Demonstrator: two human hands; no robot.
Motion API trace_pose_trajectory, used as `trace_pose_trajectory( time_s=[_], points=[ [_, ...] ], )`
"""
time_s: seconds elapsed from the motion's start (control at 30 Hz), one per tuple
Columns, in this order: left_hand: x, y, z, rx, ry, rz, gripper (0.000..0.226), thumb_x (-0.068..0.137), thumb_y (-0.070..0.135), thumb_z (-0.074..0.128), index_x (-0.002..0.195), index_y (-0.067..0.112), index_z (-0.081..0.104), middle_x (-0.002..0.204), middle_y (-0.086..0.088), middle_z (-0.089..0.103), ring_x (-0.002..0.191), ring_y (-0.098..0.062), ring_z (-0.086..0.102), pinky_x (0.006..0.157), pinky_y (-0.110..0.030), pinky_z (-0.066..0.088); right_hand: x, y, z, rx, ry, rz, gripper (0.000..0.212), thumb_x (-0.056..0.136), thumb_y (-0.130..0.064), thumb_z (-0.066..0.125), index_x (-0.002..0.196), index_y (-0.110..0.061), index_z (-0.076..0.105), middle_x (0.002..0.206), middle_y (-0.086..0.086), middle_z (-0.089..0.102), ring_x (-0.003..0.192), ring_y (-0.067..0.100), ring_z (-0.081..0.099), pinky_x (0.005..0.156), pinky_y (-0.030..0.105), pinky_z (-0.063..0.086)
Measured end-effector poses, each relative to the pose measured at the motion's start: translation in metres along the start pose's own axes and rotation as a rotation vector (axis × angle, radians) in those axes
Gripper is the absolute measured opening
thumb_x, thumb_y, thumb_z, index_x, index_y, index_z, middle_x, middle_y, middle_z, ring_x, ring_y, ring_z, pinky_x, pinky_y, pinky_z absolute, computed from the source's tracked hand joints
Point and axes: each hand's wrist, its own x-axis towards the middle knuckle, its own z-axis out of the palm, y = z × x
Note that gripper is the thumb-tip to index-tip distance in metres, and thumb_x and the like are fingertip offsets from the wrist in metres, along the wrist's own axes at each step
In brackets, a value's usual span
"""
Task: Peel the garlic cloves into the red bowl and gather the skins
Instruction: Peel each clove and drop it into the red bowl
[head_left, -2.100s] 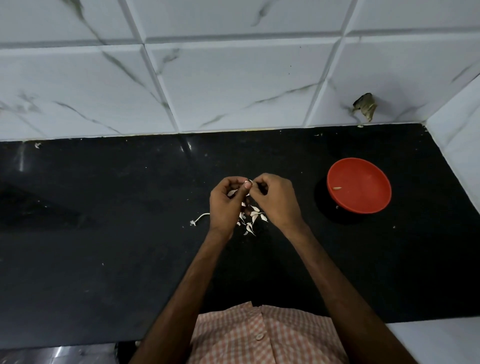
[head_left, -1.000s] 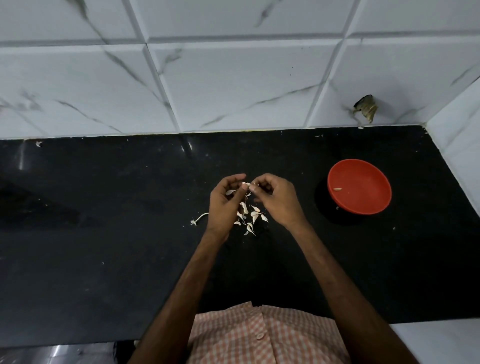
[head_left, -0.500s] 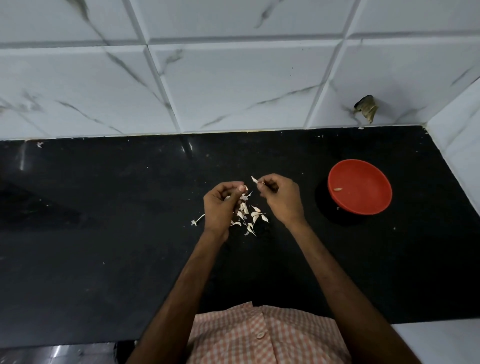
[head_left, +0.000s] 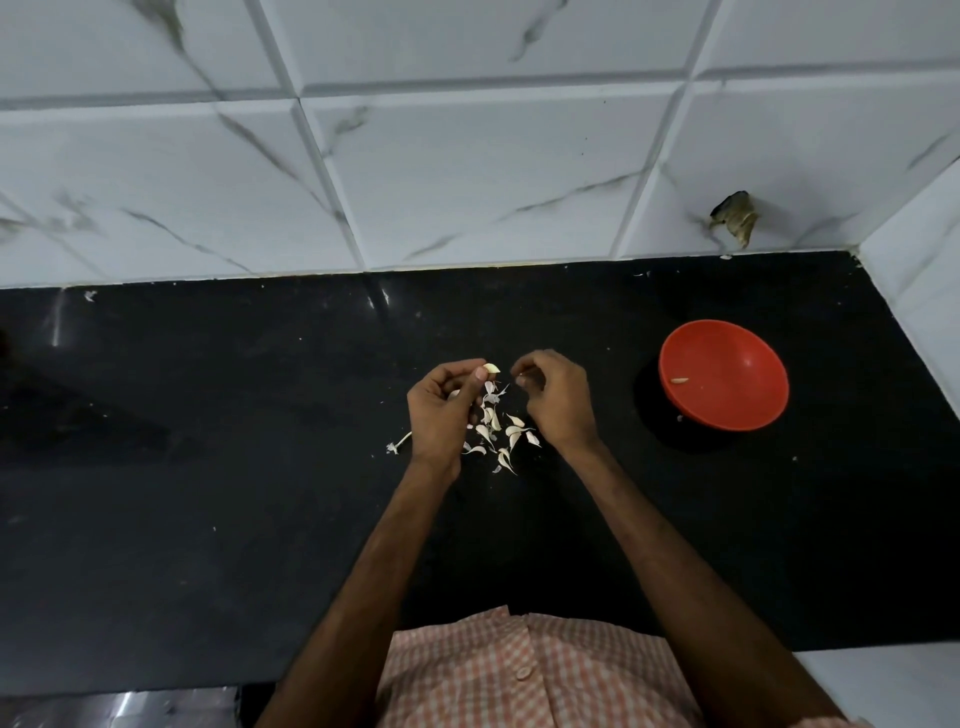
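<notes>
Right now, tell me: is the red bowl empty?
No, one peeled garlic clove lies inside the red bowl, near its left side.

Blk counter, wht marble tiles

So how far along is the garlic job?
Done: one clove lies in the red bowl. In hand: the left hand pinches a clove; the right hand is beside it. Left: skins lie scattered on the counter, ungathered.
</notes>
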Motion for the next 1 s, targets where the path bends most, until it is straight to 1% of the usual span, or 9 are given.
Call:
trace_pose_trajectory(
  time_s=[0.13,0.27,0.37,0.47,0.57,0.67,0.73,0.83,1.0],
  points=[
    [-0.002,0.001,0.004,-0.004,0.009,-0.004,0.015,0.09,0.009,0.071,0.104,0.004,0.072,0.088,-0.013,0.073,0.058,-0.007,0.057,0.049,-0.019,0.045,-0.004,-0.002,-0.005,-0.018,0.042,-0.017,0.01,0.096,-0.027,0.065,0.104,-0.023,0.069,0.08,-0.01,0.073,0.077,0.006,0.071,0.073,0.041,0.059],
    [-0.004,0.002,0.009,0.009,0.016,0.004,0.015,0.09,0.006,0.071,0.105,0.002,0.071,0.085,-0.008,0.072,0.056,-0.003,0.058,0.05,-0.017,0.046,-0.005,-0.01,-0.01,0.216,0.099,-0.024,0.015,0.09,0.001,0.068,0.098,-0.01,0.073,0.089,-0.002,0.073,0.083,0.01,0.071,0.077,0.038,0.061],
    [-0.005,0.002,0.013,0.044,0.012,0.024,0.015,0.089,0.006,0.073,0.104,0.002,0.072,0.086,-0.007,0.074,0.065,-0.006,0.065,0.056,-0.017,0.049,-0.007,-0.019,-0.017,0.555,0.005,0.124,0.014,0.096,-0.004,0.064,0.107,-0.009,0.073,0.092,0.006,0.075,0.082,0.018,0.074,0.073,0.037,0.063],
    [-0.007,0.0,0.017,0.095,-0.033,0.068,0.011,0.089,0.007,0.072,0.1,0.006,0.073,0.09,-0.007,0.076,0.078,-0.014,0.071,0.065,-0.023,0.054,-0.009,-0.019,-0.018,0.597,-0.094,0.142,0.01,0.093,-0.01,0.071,0.102,-0.012,0.074,0.095,0.004,0.074,0.088,0.019,0.074,0.074,0.037,0.063],
    [-0.006,-0.003,0.024,0.108,-0.091,0.06,0.015,0.089,0.005,0.072,0.105,0.006,0.072,0.097,-0.011,0.076,0.093,-0.031,0.073,0.08,-0.039,0.059,-0.011,-0.014,-0.024,0.641,-0.042,0.176,0.009,0.092,-0.004,0.07,0.096,-0.012,0.074,0.09,0.007,0.075,0.083,0.021,0.075,0.077,0.039,0.063],
    [-0.005,-0.005,0.039,0.134,-0.138,0.047,0.02,0.09,0.003,0.071,0.11,0.005,0.07,0.098,-0.012,0.077,0.079,-0.016,0.072,0.066,-0.024,0.055,-0.014,-0.004,-0.037,0.694,0.006,0.232,0.009,0.094,-0.003,0.066,0.097,-0.009,0.073,0.092,0.011,0.074,0.084,0.021,0.074,0.076,0.034,0.062],
    [-0.003,-0.006,0.054,0.112,-0.17,-0.055,0.02,0.093,0.003,0.066,0.113,0.005,0.067,0.098,-0.011,0.075,0.063,-0.004,0.064,0.054,-0.017,0.047,-0.015,0.007,-0.051,0.724,0.065,0.287,0.01,0.094,-0.003,0.066,0.098,-0.01,0.071,0.094,0.013,0.074,0.087,0.02,0.074,0.075,0.031,0.061],
    [0.003,-0.005,0.082,-0.039,-0.195,-0.449,0.019,0.097,0.006,0.056,0.112,0.01,0.065,0.094,-0.004,0.067,0.055,-0.002,0.05,0.054,-0.02,0.043,-0.013,0.039,-0.082,0.562,0.23,0.337,0.017,0.088,0.002,0.071,0.097,-0.012,0.071,0.098,0.008,0.074,0.093,0.017,0.072,0.081,0.03,0.06],
    [-0.003,-0.002,0.121,-0.287,-0.245,-0.646,0.035,0.094,-0.008,0.032,0.11,-0.002,0.062,0.1,-0.015,0.065,0.082,-0.02,0.063,0.073,-0.03,0.055,-0.013,0.11,-0.132,0.122,0.376,0.457,0.019,0.083,0.005,0.072,0.096,-0.009,0.073,0.1,0.006,0.073,0.098,0.024,0.069,0.094,0.039,0.053]
  ],
)
